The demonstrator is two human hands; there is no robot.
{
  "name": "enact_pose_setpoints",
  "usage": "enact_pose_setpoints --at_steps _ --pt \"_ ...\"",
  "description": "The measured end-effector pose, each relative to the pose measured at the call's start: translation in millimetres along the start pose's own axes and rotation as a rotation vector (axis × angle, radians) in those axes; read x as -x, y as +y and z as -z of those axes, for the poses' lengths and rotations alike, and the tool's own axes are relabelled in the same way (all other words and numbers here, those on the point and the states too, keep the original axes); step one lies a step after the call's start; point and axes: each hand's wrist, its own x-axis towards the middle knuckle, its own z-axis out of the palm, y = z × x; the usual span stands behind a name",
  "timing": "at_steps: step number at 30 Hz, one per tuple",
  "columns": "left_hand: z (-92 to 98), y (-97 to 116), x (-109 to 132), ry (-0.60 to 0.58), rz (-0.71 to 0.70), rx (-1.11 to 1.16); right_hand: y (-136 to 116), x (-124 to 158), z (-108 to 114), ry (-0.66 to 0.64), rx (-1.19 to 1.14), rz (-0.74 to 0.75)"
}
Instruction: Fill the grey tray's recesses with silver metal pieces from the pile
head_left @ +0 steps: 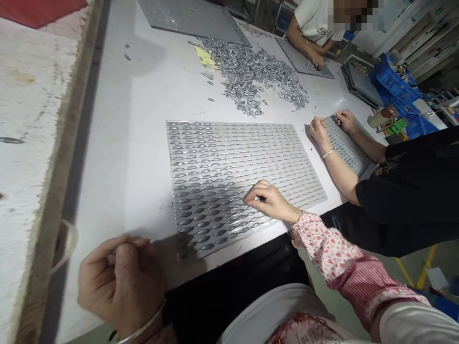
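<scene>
A grey metal tray (229, 148) with rows of leaf-shaped slots lies on the white table (136, 110) in front of me. Its left columns and near rows hold small silver oval pieces. My right hand (269, 200), in a floral sleeve, rests on the tray's near right part with the fingers pinched together over a slot; what they hold is too small to see. My left hand (120, 282), wearing a thin bangle, is curled into a loose fist at the table's near edge, left of the tray. Whatever it holds is hidden.
A heap of loose silver pieces (254, 76) lies beyond the tray, with a yellow note (203, 56) beside it. A person in black (409, 186) works on a smaller tray (346, 143) to the right. Another person (315, 28) sits at the far end. Blue crates (398, 86) stand right.
</scene>
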Motion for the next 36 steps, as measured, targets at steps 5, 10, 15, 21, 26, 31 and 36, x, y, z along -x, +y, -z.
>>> enact_pose_setpoints --at_steps 5,10,15,21,26,31,36 --pt "-0.3 0.2 -0.8 -0.009 -0.016 -0.024 -1.6 0.3 -5.8 0.046 0.06 -0.012" --pt "-0.1 0.2 -1.3 -0.016 -0.014 -0.02 -3.8 -2.4 -5.3 0.041 0.077 -0.043" --pt "-0.4 -1.2 -1.7 -0.012 -0.009 0.022 -5.3 -4.6 -7.0 0.031 0.092 -0.034" --pt "0.5 -8.1 -2.8 -0.013 -0.007 0.036 -1.8 -4.9 -8.5 0.047 0.071 -0.006" --pt "2.5 -13.2 -7.3 -0.061 -0.04 0.064 1.8 -5.9 -14.5 0.044 0.095 -0.023" --pt "2.8 -14.9 -9.1 -0.091 -0.049 0.023 5.0 -10.2 -19.4 0.056 0.105 -0.025" --pt "1.7 -19.1 -8.6 -0.099 -0.089 -0.028 7.5 -4.1 -13.3 0.104 -0.009 0.033"
